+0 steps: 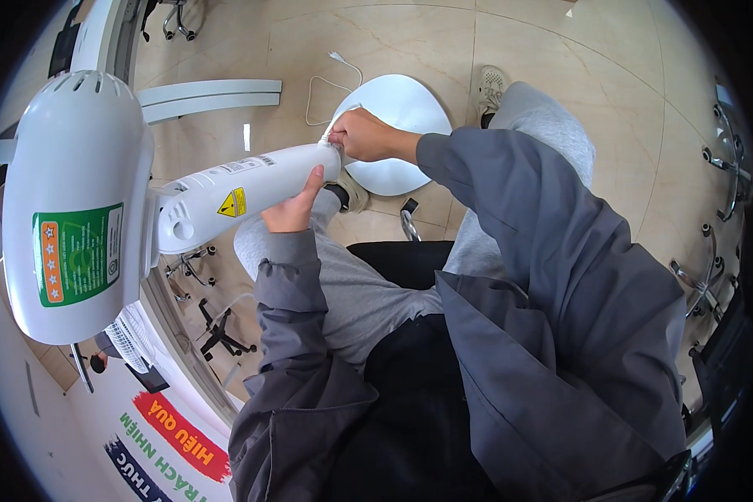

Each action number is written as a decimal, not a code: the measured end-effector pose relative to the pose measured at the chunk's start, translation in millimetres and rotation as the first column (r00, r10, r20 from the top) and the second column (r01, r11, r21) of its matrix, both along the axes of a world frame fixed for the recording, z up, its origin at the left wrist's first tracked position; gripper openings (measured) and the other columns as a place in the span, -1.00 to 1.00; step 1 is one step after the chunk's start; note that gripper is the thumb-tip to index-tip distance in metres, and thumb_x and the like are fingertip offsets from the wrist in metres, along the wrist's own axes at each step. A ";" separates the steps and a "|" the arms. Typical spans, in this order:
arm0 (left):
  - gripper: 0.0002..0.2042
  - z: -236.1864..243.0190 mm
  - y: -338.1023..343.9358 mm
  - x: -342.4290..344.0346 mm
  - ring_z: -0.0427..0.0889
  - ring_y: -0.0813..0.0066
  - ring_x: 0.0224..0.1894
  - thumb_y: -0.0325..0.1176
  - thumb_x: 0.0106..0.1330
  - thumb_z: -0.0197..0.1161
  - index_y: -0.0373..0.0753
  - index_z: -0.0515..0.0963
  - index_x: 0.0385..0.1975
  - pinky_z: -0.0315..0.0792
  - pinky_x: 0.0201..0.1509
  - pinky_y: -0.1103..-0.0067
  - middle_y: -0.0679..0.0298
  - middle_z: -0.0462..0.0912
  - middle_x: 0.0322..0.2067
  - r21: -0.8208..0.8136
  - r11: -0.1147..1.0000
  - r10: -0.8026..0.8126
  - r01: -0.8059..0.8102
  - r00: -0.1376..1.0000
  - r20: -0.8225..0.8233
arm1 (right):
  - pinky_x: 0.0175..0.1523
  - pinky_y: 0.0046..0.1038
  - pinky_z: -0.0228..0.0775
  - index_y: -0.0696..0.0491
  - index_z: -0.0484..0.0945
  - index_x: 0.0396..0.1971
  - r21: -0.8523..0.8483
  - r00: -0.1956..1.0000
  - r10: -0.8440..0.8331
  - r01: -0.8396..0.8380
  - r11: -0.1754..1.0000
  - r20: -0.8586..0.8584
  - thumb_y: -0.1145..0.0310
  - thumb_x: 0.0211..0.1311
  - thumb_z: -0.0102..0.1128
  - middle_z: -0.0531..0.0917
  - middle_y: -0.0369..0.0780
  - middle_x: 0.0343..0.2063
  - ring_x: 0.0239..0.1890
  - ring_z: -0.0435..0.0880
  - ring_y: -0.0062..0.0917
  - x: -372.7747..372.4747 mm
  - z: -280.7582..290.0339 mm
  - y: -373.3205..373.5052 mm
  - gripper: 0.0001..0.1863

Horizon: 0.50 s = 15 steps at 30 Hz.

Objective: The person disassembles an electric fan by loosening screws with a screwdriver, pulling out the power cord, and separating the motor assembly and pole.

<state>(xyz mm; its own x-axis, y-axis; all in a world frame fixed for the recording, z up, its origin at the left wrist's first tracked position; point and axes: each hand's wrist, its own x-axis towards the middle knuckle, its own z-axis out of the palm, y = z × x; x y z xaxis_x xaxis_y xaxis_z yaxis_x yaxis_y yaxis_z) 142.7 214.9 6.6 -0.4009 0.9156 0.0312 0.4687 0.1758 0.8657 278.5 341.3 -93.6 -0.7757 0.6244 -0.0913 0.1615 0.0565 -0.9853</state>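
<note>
A white electric fan's motor housing point(71, 201), with a green and orange label, is at the left. Its neck point(242, 188), bearing a yellow warning sticker, runs toward the middle. My left hand point(292, 207) supports the neck from below near its free end, thumb along the side. At that end, my right hand point(359, 134) is closed on the white power cord point(329, 132), where it comes out of the neck. Its fingertips are partly hidden. On the floor beyond lies a round white fan base point(410, 109), partly covered by my right hand and wrist.
The cord's plug point(336, 57) lies on the tiled floor beside the base. A white curved leg point(213, 96) stands behind the neck. Wheeled chair bases point(221, 330) are at the left and right. My grey-clad legs point(552, 125) flank the work.
</note>
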 end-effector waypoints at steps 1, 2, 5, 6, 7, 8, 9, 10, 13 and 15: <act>-0.48 0.6 0.6 1.5 0.68 0.32 -0.10 -0.45 0.08 0.60 -0.44 0.52 0.01 0.59 0.03 0.42 0.08 0.67 -0.09 -0.012 1.000 0.011 -0.011 1.000 0.021 | -0.12 -0.23 0.50 0.26 0.70 -0.32 0.032 0.999 -0.018 0.019 0.999 -0.034 0.45 0.32 0.20 0.71 0.09 -0.31 -0.27 0.69 -0.06 0.6 -2.8 -0.8 -0.82; -0.49 1.0 1.2 2.7 0.68 0.32 -0.10 -0.46 0.08 0.60 -0.44 0.52 0.01 0.59 0.04 0.42 0.08 0.66 -0.09 -0.025 0.999 0.023 -0.022 0.999 0.041 | -0.12 -0.23 0.49 0.26 0.70 -0.32 0.063 0.997 -0.035 0.040 0.997 -0.070 0.46 0.32 0.19 0.70 0.09 -0.32 -0.27 0.68 -0.05 1.0 -5.3 -1.1 -0.82; -0.49 2.5 1.4 1.8 0.68 0.33 -0.10 -0.47 0.07 0.60 -0.44 0.51 0.01 0.58 0.05 0.42 0.08 0.66 -0.10 -0.002 0.999 0.039 -0.039 0.999 0.021 | -0.11 -0.23 0.48 0.26 0.69 -0.33 0.185 0.992 -0.041 0.063 0.981 -0.118 0.48 0.31 0.17 0.69 0.09 -0.32 -0.25 0.67 -0.04 -0.4 -9.1 -1.1 -0.83; -0.49 3.3 1.3 1.2 0.68 0.33 -0.10 -0.47 0.07 0.60 -0.44 0.51 0.01 0.58 0.05 0.42 0.08 0.66 -0.10 -0.003 0.999 0.035 -0.034 0.999 0.019 | -0.11 -0.23 0.48 0.26 0.69 -0.33 0.185 0.992 -0.046 0.067 0.981 -0.119 0.48 0.31 0.17 0.69 0.09 -0.32 -0.25 0.67 -0.04 -0.3 -9.6 -1.0 -0.83; -0.49 0.5 1.8 1.2 0.68 0.33 -0.10 -0.47 0.08 0.60 -0.44 0.51 0.01 0.58 0.05 0.42 0.08 0.66 -0.10 -0.014 0.999 0.033 -0.033 0.999 0.000 | -0.10 -0.23 0.47 0.26 0.68 -0.32 0.188 0.988 -0.051 0.078 0.979 -0.148 0.48 0.31 0.17 0.69 0.08 -0.32 -0.24 0.67 -0.04 1.3 -13.3 -1.3 -0.83; -0.49 -2.4 2.2 1.6 0.68 0.33 -0.10 -0.48 0.08 0.59 -0.44 0.51 0.01 0.58 0.05 0.42 0.08 0.66 -0.09 -0.025 0.999 0.030 -0.031 0.999 -0.019 | -0.10 -0.23 0.47 0.26 0.68 -0.31 0.191 0.983 -0.057 0.091 0.977 -0.176 0.49 0.31 0.17 0.69 0.08 -0.32 -0.23 0.67 -0.05 3.1 -16.9 -1.4 -0.84; -0.49 -5.1 2.2 2.4 0.68 0.33 -0.10 -0.48 0.08 0.59 -0.44 0.51 0.01 0.58 0.05 0.42 0.08 0.66 -0.09 -0.032 0.999 0.022 -0.023 1.000 -0.015 | -0.10 -0.23 0.47 0.26 0.68 -0.31 0.184 0.983 -0.065 0.097 0.978 -0.172 0.49 0.31 0.17 0.69 0.08 -0.32 -0.23 0.67 -0.05 5.4 -20.6 -1.5 -0.84; -0.48 -3.8 1.4 1.6 0.68 0.33 -0.10 -0.48 0.07 0.59 -0.44 0.51 0.01 0.58 0.05 0.42 0.08 0.66 -0.09 -0.036 0.999 0.031 -0.031 0.999 -0.016 | -0.11 -0.23 0.47 0.26 0.68 -0.31 0.198 0.981 -0.048 0.086 0.977 -0.190 0.45 0.33 0.16 0.70 0.05 -0.36 -0.27 0.68 -0.09 5.3 -18.2 -0.5 -0.81; -0.48 -1.7 -0.8 0.6 0.68 0.33 -0.09 -0.49 0.07 0.59 -0.44 0.51 0.01 0.58 0.05 0.43 0.07 0.66 -0.09 -0.030 0.998 0.050 -0.050 0.999 0.007 | -0.14 -0.24 0.48 0.23 0.70 -0.29 0.139 0.994 0.045 -0.031 0.990 -0.100 0.36 0.38 0.13 0.72 -0.01 -0.43 -0.33 0.70 -0.20 7.4 -7.3 12.4 -0.75; -0.49 -0.9 -2.7 0.7 0.68 0.33 -0.09 -0.49 0.07 0.59 -0.44 0.51 0.01 0.57 0.06 0.43 0.07 0.66 -0.08 -0.023 0.998 0.061 -0.060 0.998 0.030 | -0.16 -0.25 0.49 0.21 0.71 -0.28 0.050 0.992 0.129 -0.129 0.990 0.002 0.31 0.40 0.11 0.72 -0.05 -0.46 -0.37 0.71 -0.26 3.2 -2.7 15.5 -0.71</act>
<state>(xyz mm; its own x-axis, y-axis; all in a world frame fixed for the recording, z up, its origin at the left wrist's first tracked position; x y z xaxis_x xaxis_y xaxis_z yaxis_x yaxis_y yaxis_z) 143.4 212.2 5.7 -0.4559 0.8900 -0.0022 0.4303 0.2226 0.8748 281.8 356.8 -96.3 -0.8502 0.5228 -0.0614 0.1483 0.1260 -0.9809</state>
